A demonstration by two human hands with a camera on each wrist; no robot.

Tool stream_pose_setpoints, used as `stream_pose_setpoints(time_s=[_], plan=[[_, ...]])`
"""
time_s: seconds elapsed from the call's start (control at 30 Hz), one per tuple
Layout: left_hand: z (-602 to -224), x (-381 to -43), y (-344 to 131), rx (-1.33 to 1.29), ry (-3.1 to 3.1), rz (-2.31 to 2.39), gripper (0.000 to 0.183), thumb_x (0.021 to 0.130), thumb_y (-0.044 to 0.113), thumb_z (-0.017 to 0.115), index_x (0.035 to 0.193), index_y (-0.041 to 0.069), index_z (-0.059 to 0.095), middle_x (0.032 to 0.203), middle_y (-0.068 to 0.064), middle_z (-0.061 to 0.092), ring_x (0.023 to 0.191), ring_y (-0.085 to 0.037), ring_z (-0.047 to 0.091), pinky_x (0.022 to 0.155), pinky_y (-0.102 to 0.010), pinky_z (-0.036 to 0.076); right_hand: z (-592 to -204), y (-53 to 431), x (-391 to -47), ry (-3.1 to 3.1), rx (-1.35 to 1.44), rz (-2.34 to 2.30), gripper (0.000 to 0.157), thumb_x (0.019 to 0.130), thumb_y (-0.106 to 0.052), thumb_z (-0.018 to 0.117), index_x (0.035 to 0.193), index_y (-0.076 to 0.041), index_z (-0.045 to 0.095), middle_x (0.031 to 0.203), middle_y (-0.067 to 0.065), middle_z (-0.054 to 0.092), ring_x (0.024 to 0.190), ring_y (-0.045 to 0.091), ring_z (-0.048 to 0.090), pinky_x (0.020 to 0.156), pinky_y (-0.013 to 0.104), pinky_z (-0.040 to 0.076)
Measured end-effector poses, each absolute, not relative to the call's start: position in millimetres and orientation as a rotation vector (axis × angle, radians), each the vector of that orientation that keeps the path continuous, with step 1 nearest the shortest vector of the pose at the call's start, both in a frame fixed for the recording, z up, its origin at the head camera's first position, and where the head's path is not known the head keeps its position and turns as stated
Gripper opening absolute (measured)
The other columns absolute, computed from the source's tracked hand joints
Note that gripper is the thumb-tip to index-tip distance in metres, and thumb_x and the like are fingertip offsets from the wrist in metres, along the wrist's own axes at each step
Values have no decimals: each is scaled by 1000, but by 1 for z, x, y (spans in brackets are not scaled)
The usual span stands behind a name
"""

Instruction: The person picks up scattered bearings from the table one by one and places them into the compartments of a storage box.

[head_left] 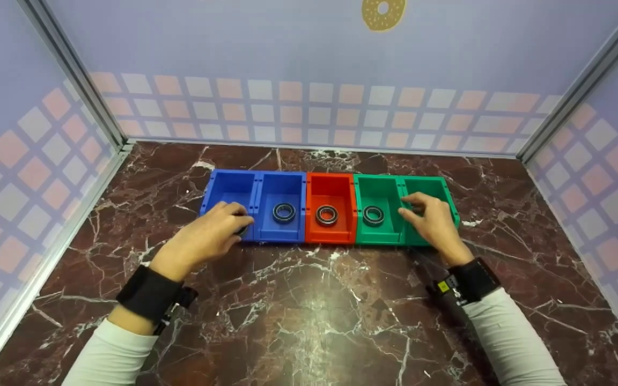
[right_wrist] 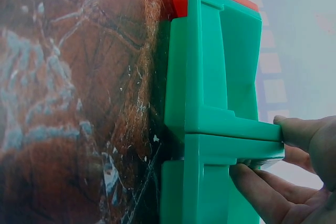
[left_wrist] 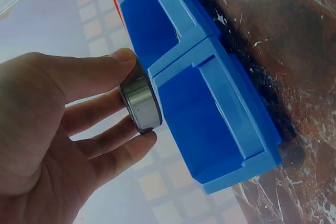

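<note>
Five open bins stand joined in a row. My left hand (head_left: 210, 230) is over the front of the leftmost blue bin (head_left: 234, 185) and pinches a bearing (left_wrist: 140, 100), a steel ring held on edge between thumb and fingers. One bearing (head_left: 284, 213) lies in the second blue bin (head_left: 282, 185), another bearing (head_left: 326, 215) in the red bin (head_left: 331, 187), and a third bearing (head_left: 373, 215) in the left green bin (head_left: 379, 187). With thumb and fingers on opposite sides, my right hand (head_left: 431, 217) pinches the adjoining walls between the left and right green bins (right_wrist: 223, 192). Its palm hides part of the right bin.
The bins stand on a dark red marbled table (head_left: 309, 311). Pale patterned panels (head_left: 309, 59) enclose the back and both sides, with metal corner posts (head_left: 73, 69). Black bands (head_left: 151, 295) with small cameras are strapped round both wrists.
</note>
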State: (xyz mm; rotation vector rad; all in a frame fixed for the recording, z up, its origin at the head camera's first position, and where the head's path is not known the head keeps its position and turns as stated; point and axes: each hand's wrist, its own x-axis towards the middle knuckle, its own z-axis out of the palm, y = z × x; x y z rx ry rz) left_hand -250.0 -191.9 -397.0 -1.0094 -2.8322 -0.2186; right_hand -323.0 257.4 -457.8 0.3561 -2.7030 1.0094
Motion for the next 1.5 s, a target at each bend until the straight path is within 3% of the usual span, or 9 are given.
stream_pose_setpoints(time_s=[0.43,0.83,1.5], plan=[[-388,-272,-196,-949,-2871,-255,37,83,1,73,120,0,68,117,-22,62,104,-40,56,95,-50,50,-458,258,-324,-2711,355,998,31,91,-17,71,119,-4,69,116,21,71,102,37,70,88,50,57],[-382,-295,-199,-881,-2905,-304,39,86,1,70,125,-3,65,122,-23,61,115,-41,55,104,-51,46,-458,258,-323,-2701,382,1007,32,91,-15,71,120,-3,68,117,22,70,103,39,69,88,50,57],[-409,-324,-218,-683,-2971,-472,42,91,4,66,131,-5,60,129,-25,58,124,-42,52,111,-52,40,-457,258,-323,-2715,369,1002,31,91,-16,71,119,-4,69,117,21,70,102,37,69,89,49,57]])
